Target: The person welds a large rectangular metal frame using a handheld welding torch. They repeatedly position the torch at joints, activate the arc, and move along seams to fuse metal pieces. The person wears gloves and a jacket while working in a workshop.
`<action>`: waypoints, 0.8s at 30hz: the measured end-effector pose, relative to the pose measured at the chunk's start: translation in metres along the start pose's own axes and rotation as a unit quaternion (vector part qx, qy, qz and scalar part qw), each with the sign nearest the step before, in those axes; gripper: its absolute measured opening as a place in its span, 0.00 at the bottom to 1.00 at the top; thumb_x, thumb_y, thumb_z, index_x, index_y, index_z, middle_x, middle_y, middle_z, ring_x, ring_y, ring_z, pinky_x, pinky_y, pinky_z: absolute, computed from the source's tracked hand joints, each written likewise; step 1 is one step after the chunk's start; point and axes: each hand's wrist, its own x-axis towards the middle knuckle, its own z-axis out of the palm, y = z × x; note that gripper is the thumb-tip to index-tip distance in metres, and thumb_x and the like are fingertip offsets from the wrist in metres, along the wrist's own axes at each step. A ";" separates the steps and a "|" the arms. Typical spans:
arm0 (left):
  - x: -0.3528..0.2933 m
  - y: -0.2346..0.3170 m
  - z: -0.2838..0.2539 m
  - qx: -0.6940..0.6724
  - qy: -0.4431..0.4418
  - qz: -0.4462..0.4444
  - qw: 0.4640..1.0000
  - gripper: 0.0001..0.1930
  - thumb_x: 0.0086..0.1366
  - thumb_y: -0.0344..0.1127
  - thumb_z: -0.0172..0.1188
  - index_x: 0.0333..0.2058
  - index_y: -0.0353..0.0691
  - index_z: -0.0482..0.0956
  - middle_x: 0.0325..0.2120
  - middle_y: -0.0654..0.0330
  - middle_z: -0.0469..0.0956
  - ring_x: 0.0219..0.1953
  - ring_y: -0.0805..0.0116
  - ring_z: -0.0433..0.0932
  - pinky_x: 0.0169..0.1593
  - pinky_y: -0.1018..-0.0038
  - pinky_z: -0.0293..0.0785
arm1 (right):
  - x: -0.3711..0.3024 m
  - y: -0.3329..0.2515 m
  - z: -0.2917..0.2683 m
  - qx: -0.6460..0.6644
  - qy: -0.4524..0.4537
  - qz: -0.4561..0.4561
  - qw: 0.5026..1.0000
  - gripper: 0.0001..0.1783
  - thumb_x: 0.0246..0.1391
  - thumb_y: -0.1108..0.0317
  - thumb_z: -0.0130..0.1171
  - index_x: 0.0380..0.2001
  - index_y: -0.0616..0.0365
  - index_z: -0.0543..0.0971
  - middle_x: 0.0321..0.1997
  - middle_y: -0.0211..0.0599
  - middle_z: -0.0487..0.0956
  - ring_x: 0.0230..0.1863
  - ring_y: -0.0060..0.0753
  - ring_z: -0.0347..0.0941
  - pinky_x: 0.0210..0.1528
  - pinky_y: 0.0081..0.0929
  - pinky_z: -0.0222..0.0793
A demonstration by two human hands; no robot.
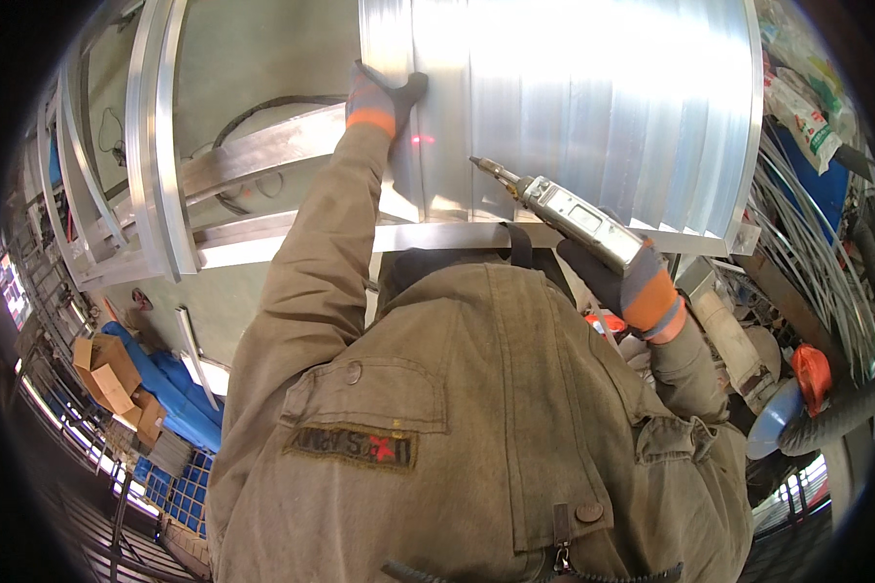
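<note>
My left hand (381, 101), in a grey and orange work glove, rests at the left edge of a ribbed silver metal panel (540, 146). Its thumb stands apart from the fingers and lies on the metal. My right hand (642, 287), gloved alike, is closed around the body of a laser welding gun (578, 216). The gun's narrow tip points up and left over the panel, apart from my left hand. A small red light spot (423, 139) falls on the panel just below my left thumb.
Metal rails (262, 155) of a frame run left from the panel, with a black cable (262, 109) behind them. Cardboard boxes (107, 374) and a blue roll (180, 389) lie at lower left. Thin metal strips (817, 253), plastic bags (797, 112) and a grey hose (836, 423) crowd the right.
</note>
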 end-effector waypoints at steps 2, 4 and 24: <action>0.002 -0.001 0.001 -0.022 -0.031 -0.004 0.999 0.56 0.53 0.63 0.78 0.69 0.25 0.66 0.60 0.36 0.82 0.59 0.40 0.84 0.65 0.54 0.81 | 0.011 -0.014 -0.016 0.010 -0.027 -0.010 1.000 0.19 0.68 0.61 0.72 0.59 0.52 0.86 0.52 0.43 0.90 0.45 0.44 0.89 0.47 0.38 0.84; 0.003 -0.001 0.002 -0.039 -0.059 -0.012 0.997 0.56 0.54 0.62 0.77 0.69 0.25 0.66 0.61 0.36 0.81 0.60 0.40 0.84 0.65 0.54 0.81 | 0.023 -0.031 -0.029 -0.003 -0.048 -0.004 0.999 0.19 0.69 0.59 0.72 0.59 0.52 0.87 0.51 0.44 0.90 0.44 0.47 0.89 0.48 0.39 0.84; 0.006 0.011 -0.004 0.003 -0.108 -0.043 0.993 0.61 0.54 0.66 0.74 0.71 0.25 0.58 0.64 0.34 0.79 0.64 0.40 0.82 0.67 0.57 0.79 | 0.139 -0.103 -0.017 -0.087 -0.287 -0.083 0.950 0.22 0.72 0.52 0.69 0.59 0.56 0.87 0.42 0.45 0.92 0.38 0.33 0.90 0.39 0.32 0.84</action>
